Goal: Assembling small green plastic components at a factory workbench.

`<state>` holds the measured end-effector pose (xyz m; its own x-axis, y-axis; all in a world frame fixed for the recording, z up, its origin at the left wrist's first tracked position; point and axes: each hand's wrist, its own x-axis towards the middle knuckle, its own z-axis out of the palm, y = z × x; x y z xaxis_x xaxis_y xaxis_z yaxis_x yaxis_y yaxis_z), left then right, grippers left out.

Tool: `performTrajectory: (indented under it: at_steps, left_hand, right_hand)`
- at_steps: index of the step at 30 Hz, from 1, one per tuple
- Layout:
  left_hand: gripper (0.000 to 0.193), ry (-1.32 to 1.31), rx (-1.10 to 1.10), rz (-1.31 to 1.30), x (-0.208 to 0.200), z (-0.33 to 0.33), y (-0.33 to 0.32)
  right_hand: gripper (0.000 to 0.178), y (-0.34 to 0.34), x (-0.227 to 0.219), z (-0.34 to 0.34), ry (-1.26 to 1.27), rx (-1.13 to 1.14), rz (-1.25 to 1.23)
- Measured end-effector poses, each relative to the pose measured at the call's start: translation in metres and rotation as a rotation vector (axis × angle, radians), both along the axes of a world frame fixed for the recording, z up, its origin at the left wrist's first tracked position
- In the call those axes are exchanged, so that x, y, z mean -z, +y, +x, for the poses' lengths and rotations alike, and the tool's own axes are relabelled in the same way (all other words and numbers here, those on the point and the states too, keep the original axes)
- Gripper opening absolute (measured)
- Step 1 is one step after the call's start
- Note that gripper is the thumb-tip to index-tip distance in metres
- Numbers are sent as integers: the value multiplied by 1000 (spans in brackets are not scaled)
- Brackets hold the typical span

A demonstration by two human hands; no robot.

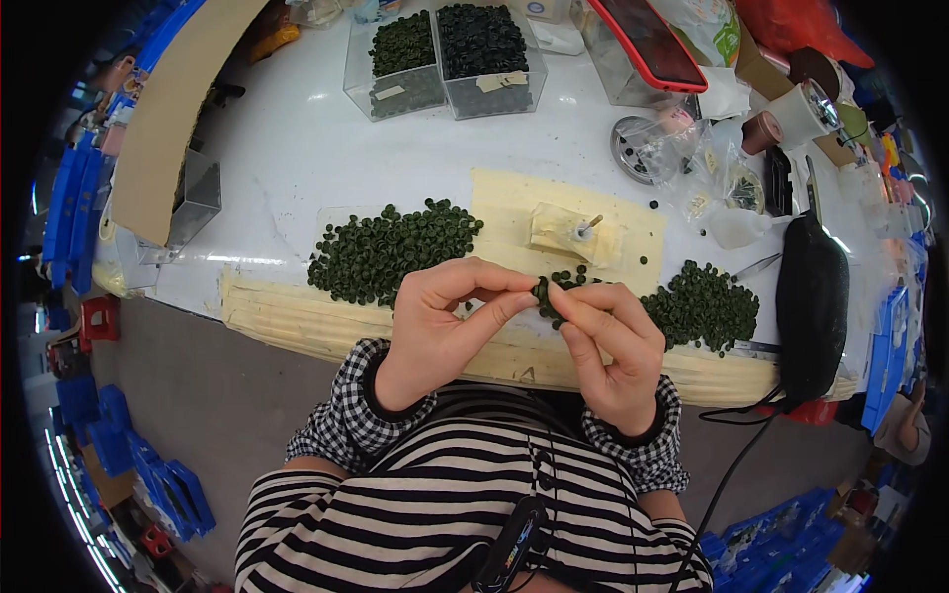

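Note:
My left hand (440, 321) pinches a small dark green round piece (541, 289) between thumb and forefinger. From the other side, the fingertips of my right hand (615, 341) close on the same piece. Left of my hands spreads a pile of small dark green round pieces (390, 252). A second pile of them (704, 306) lies right of my right hand, and a few loose ones (568, 274) sit just behind my fingertips. Beyond these stands a block wrapped in yellowish tape (578, 235), with a thin metal pin (593, 223) sticking up from it.
Two clear bins (491, 99) of dark pieces stand at the back. A cardboard sheet (188, 119) rises at the left. On the right are a red-cased phone (652, 44), plastic bags (682, 163), tweezers (756, 267) and a black pouch-like object (813, 306). Yellowish padding (297, 316) lines the table's front edge.

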<state>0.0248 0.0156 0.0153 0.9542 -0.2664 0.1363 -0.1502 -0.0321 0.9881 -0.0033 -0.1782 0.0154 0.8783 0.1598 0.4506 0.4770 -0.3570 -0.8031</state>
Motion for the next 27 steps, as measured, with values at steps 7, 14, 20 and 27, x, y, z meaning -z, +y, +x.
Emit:
performTrajectory:
  at_steps: [7, 14, 20, 27]
  left_hand:
    - [18, -536, -122, 610, 4, 10, -5]
    - [15, -558, -72, 670, 7, 12, -9]
    - [13, -529, -275, 667, -5, 21, 20]
    - [17, -625, -89, 783, -9, 11, 39]
  right_hand:
    - [28, -12, -6, -4, 17, 126, -25]
    - [24, -21, -9, -2, 21, 182, -88]
    - [29, -1, 2, 4, -164, 37, -402]
    - [30, 23, 19, 8, -248, 3, -638]
